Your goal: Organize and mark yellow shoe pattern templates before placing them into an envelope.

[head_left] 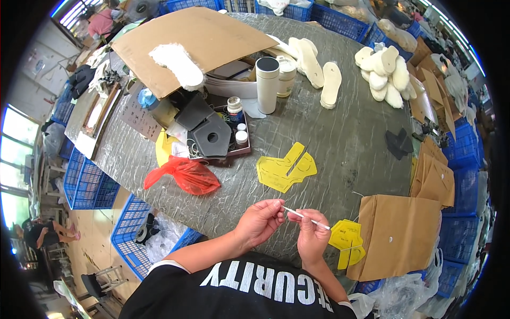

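Note:
A slim white pen-like stick (321, 225) is held between my two hands above the near edge of the table. My left hand (260, 223) pinches its thin tip with thumb and forefinger. Around the thicker barrel, my right hand (311, 238) has its fingers closed, and the blunt end sticks out to the right. Just beyond the hands lies a yellow pattern piece (276, 173) with a slit and drawn lines. More yellow pattern pieces (346, 236) lie beside my right hand, next to a folded brown paper sheet (396, 234).
A red plastic bag (194, 178) lies left of the hands. Behind it are a box with dark grey pieces (212, 137) and small bottles. A white tumbler (267, 87), fluffy insoles (390, 72) and a cardboard sheet (228, 34) occupy the far side. Blue crates (125, 239) surround the table.

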Motion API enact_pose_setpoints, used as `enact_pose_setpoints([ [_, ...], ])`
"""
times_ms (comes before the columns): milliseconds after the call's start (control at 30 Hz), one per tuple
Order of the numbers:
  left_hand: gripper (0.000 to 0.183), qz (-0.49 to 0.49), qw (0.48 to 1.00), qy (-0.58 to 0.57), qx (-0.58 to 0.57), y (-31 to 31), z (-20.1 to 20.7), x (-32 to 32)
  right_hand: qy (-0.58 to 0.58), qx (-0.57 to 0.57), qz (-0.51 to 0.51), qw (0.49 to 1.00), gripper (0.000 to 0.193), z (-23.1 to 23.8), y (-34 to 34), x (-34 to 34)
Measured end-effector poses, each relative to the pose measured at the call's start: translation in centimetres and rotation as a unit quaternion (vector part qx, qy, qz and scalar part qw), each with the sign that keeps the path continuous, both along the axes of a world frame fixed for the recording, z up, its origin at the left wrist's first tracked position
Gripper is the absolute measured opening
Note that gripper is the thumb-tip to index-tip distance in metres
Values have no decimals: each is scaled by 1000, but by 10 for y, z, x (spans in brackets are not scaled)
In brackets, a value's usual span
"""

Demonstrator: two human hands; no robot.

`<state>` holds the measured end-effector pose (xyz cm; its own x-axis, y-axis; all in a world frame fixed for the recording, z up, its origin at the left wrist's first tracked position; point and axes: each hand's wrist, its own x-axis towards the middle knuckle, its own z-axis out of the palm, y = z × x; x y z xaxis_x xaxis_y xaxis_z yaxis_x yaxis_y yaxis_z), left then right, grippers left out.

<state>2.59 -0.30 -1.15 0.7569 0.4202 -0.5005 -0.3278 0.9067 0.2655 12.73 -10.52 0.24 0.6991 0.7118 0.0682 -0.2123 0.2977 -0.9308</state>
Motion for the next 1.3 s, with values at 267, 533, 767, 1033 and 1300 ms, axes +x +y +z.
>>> enact_pose_setpoints([
  [267,14,5,1000,9,24,-1,-6,-3,-25,-13,10,1000,7,-1,3,0],
  [533,13,14,998,37,46,-2,-6,-8,-59,-10,37,998,8,-9,9,-4],
  [767,7,126,918,218,307,68,-1,-16,82,-64,91,990,36,-27,12,-17],
  [1033,35,200,636,476,574,184,-28,-36,-200,-284,90,934,17,-45,-54,20],
  [1300,46,-261,354,392,808,123,-69,55,-249,-506,-285,775,11,-73,-180,69],
])
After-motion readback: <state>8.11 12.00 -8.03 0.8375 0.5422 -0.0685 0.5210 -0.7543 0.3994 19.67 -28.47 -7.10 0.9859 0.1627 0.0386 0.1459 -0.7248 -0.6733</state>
